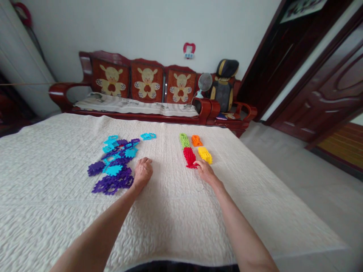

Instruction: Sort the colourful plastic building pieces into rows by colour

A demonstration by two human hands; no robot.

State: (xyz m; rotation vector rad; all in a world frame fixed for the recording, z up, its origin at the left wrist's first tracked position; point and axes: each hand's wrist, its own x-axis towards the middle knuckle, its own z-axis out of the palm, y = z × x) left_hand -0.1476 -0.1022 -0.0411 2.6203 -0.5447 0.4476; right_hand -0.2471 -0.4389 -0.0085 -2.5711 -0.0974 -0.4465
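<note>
My right hand (205, 171) pinches the near edge of a red gear-edged plastic piece (195, 165) at the end of a red group (189, 155). Just behind that lies a light green group (184, 140). To the right are orange pieces (196, 141) and yellow pieces (205, 155). My left hand (143, 172) rests on the cloth with its fingers curled under; whatever is beneath them is hidden. Beside it, on the left, spreads a loose pile of purple pieces (113, 184) and light blue pieces (114, 170), with a bit of red showing among them.
A quilted cream cloth (170, 211) covers the broad surface. A separate light blue group (148, 136) lies behind my left hand. Beyond the far edge stand a wooden sofa (113, 107), a small fan (204, 83) and a black-and-yellow seat cushion (222, 94).
</note>
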